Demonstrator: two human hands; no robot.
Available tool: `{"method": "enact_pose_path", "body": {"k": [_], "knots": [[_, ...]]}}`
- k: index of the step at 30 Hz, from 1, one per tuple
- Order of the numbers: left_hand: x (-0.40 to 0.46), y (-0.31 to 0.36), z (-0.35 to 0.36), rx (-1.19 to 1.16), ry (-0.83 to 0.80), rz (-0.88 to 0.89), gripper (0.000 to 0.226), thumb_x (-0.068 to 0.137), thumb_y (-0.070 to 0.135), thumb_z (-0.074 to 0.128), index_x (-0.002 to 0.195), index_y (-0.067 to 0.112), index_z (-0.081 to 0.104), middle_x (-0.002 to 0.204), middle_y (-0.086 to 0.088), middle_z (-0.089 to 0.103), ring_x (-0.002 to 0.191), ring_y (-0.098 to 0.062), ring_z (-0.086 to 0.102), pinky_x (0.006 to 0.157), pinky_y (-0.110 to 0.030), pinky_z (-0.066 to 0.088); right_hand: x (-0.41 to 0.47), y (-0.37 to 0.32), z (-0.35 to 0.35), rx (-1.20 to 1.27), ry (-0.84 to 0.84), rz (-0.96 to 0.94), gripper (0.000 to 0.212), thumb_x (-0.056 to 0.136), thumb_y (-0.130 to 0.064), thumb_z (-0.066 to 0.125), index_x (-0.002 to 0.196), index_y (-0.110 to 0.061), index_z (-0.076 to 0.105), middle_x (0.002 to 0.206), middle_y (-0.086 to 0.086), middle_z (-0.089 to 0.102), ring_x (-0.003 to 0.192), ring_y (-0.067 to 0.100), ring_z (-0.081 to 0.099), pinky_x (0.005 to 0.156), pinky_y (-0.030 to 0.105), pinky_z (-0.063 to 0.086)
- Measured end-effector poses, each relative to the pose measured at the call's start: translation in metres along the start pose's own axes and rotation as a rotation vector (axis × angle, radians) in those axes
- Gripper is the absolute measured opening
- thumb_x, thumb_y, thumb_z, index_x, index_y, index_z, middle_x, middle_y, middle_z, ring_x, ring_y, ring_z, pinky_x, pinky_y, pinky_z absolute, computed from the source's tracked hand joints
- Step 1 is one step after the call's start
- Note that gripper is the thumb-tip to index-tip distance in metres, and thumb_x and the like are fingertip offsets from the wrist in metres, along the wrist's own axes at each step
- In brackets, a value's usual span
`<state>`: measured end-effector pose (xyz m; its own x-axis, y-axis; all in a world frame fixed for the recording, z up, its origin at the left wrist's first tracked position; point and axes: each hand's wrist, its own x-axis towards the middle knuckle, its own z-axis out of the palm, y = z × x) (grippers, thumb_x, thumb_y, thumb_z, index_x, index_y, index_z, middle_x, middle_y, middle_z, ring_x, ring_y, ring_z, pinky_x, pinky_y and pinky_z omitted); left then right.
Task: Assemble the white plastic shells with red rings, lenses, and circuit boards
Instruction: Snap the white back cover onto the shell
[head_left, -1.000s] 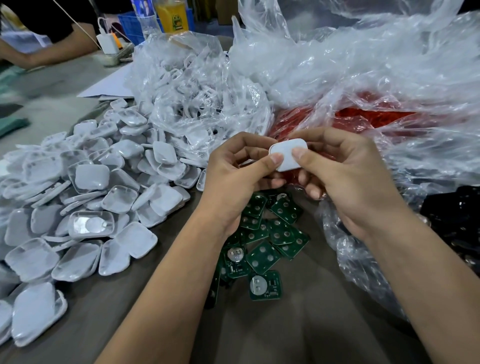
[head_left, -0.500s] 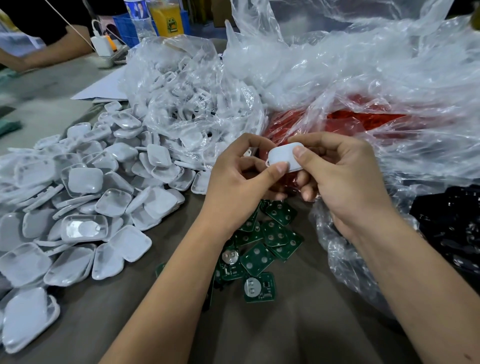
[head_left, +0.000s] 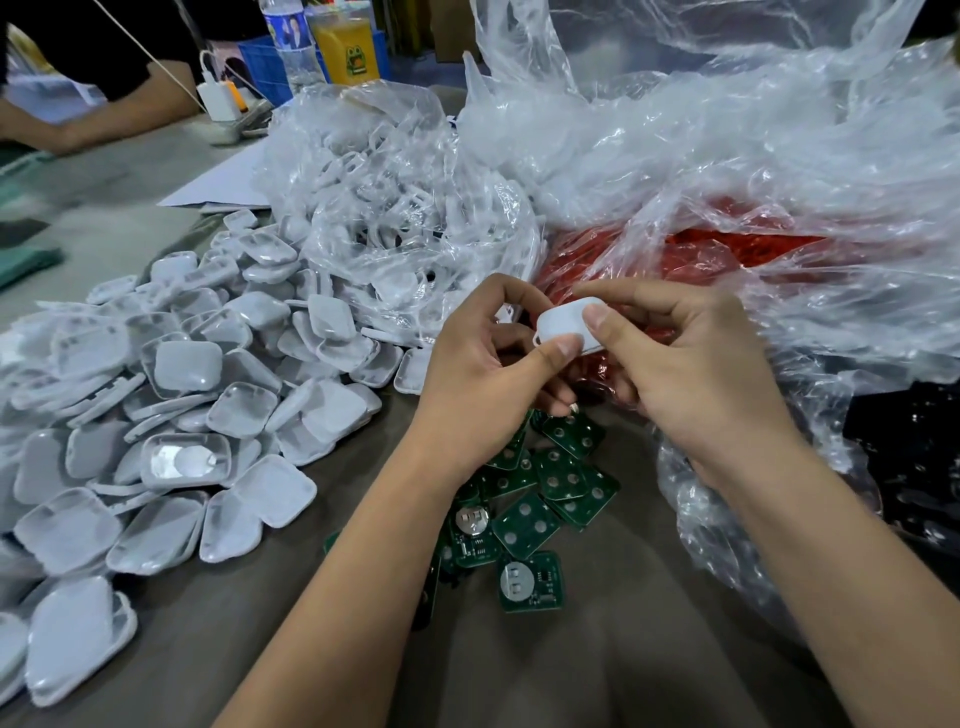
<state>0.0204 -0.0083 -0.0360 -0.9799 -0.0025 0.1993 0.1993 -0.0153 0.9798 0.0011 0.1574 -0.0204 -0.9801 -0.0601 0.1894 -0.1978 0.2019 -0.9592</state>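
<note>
Hands meet above the table (head_left: 597, 670), and between them we hold one white shell (head_left: 566, 323). Our left hand (head_left: 483, 374) pinches its near edge with the thumb, fingers curled behind it. Our right hand (head_left: 691, 374) grips the shell from the other side, thumb pressed on its top face and fingers wrapped underneath. The shell sits tilted, raised well above the tabletop and in front of a clear bag of red rings (head_left: 727, 254).

Below our hands lies a loose heap of green circuit boards (head_left: 535, 509), some showing round metal battery clips. To our left spreads a large pile of white shells (head_left: 171, 415), overlapping at all angles. Behind that pile sits a clear bag of white plastic parts (head_left: 384, 208). At the right edge we see a bag of dark parts (head_left: 914, 457), too dim to make out. Across the table, another person's arm (head_left: 104, 114) rests near a white charger (head_left: 218, 101), a bottle (head_left: 291, 47) and a yellow cup (head_left: 345, 44).
</note>
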Motion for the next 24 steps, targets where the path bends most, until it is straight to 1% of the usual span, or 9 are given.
{"method": "enact_pose_path", "body": {"k": [2, 5, 9, 13, 18, 22, 24], "knots": [[0.000, 0.001, 0.000, -0.009, 0.006, -0.011, 0.024, 0.095, 0.001, 0.070, 0.111, -0.003, 0.053, 0.075, -0.026, 0.068, 0.053, -0.028, 0.065, 0.052, -0.033, 0.056, -0.001, 0.001, 0.000, -0.053, 0.004, -0.035, 0.012, 0.095, -0.025, 0.076, 0.105, -0.029, 0.081, 0.067, -0.010, 0.070, 0.046, 0.000, 0.060, 0.040, 0.018, 0.047], [0.000, 0.002, 0.000, -0.003, 0.005, -0.028, 0.023, 0.096, 0.000, 0.069, 0.111, -0.004, 0.052, 0.068, -0.013, 0.067, 0.050, -0.024, 0.061, 0.049, -0.030, 0.053, -0.001, 0.002, 0.000, -0.078, 0.011, -0.067, 0.010, 0.095, -0.025, 0.076, 0.103, -0.028, 0.082, 0.065, -0.011, 0.070, 0.046, -0.001, 0.060, 0.040, 0.017, 0.046], [0.000, 0.002, 0.001, 0.028, 0.016, -0.044, 0.024, 0.097, 0.003, 0.068, 0.109, -0.005, 0.050, 0.068, -0.014, 0.066, 0.048, -0.020, 0.055, 0.045, -0.025, 0.045, 0.000, 0.004, 0.002, -0.062, 0.019, -0.062, 0.008, 0.095, -0.022, 0.077, 0.099, -0.027, 0.082, 0.064, -0.008, 0.070, 0.043, 0.002, 0.058, 0.038, 0.017, 0.044], [0.000, 0.000, 0.003, 0.060, 0.027, -0.062, 0.022, 0.099, 0.007, 0.067, 0.108, -0.003, 0.048, 0.068, -0.012, 0.063, 0.047, -0.015, 0.049, 0.045, -0.021, 0.039, 0.001, 0.006, 0.001, -0.083, 0.024, -0.062, 0.010, 0.096, -0.023, 0.076, 0.103, -0.022, 0.082, 0.062, -0.008, 0.069, 0.042, 0.002, 0.057, 0.039, 0.016, 0.043], [-0.001, -0.001, 0.008, 0.078, 0.046, -0.061, 0.021, 0.101, 0.007, 0.063, 0.111, -0.004, 0.048, 0.066, -0.011, 0.059, 0.048, -0.014, 0.045, 0.045, -0.020, 0.037, 0.002, 0.008, 0.001, -0.129, 0.037, -0.085, 0.008, 0.096, -0.024, 0.075, 0.102, -0.024, 0.081, 0.065, -0.005, 0.071, 0.043, 0.001, 0.056, 0.042, 0.016, 0.043], [-0.001, 0.000, 0.010, 0.051, 0.060, -0.087, 0.017, 0.101, 0.005, 0.062, 0.109, -0.002, 0.049, 0.065, -0.010, 0.057, 0.049, -0.013, 0.044, 0.046, -0.019, 0.036, 0.003, 0.010, 0.002, -0.179, 0.046, -0.111, 0.008, 0.096, -0.026, 0.075, 0.102, -0.025, 0.080, 0.068, -0.004, 0.073, 0.045, 0.001, 0.056, 0.044, 0.016, 0.042], [-0.001, 0.000, 0.010, 0.030, 0.072, -0.110, 0.016, 0.100, 0.004, 0.063, 0.108, -0.001, 0.049, 0.064, -0.008, 0.058, 0.048, -0.012, 0.044, 0.046, -0.019, 0.036, 0.002, 0.010, 0.003, -0.185, 0.041, -0.115, 0.008, 0.097, -0.025, 0.074, 0.102, -0.024, 0.080, 0.068, -0.001, 0.073, 0.044, 0.001, 0.055, 0.042, 0.015, 0.042]]}}
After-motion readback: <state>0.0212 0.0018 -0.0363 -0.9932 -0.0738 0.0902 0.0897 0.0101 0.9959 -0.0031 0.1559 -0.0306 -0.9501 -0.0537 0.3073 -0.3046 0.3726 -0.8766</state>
